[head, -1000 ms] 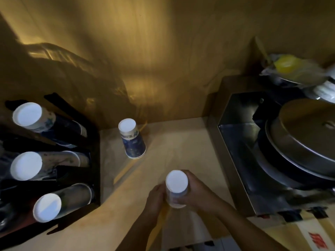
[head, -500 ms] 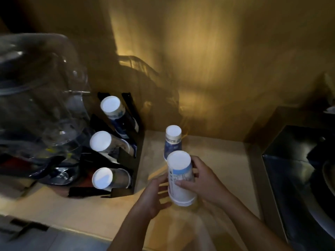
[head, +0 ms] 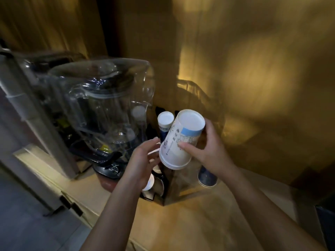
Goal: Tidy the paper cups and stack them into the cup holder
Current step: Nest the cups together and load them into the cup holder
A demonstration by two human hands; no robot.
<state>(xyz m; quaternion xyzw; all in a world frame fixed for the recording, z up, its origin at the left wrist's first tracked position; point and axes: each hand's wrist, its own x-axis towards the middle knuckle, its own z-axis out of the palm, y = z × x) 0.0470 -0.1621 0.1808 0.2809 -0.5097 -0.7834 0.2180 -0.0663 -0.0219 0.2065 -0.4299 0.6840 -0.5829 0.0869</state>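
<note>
Right hand (head: 208, 149) grips the inverted paper cup (head: 181, 140) by its wall, base tilted up — aligned, apparently, for a slot in the black cup holder (head: 159, 189) directly below. Left hand (head: 143, 160) is open beside the rim, steadying.

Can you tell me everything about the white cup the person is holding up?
The white paper cup is upside down and tilted, its flat round bottom facing up toward the camera and its open rolled rim pointing down. A light blue band and small blue drawings decorate its side. It looks like a stack of cups. The right hand grips it, thumb across the front. The left hand is open beside the rim; contact is unclear. It is held in front of the black cup holder.
</note>
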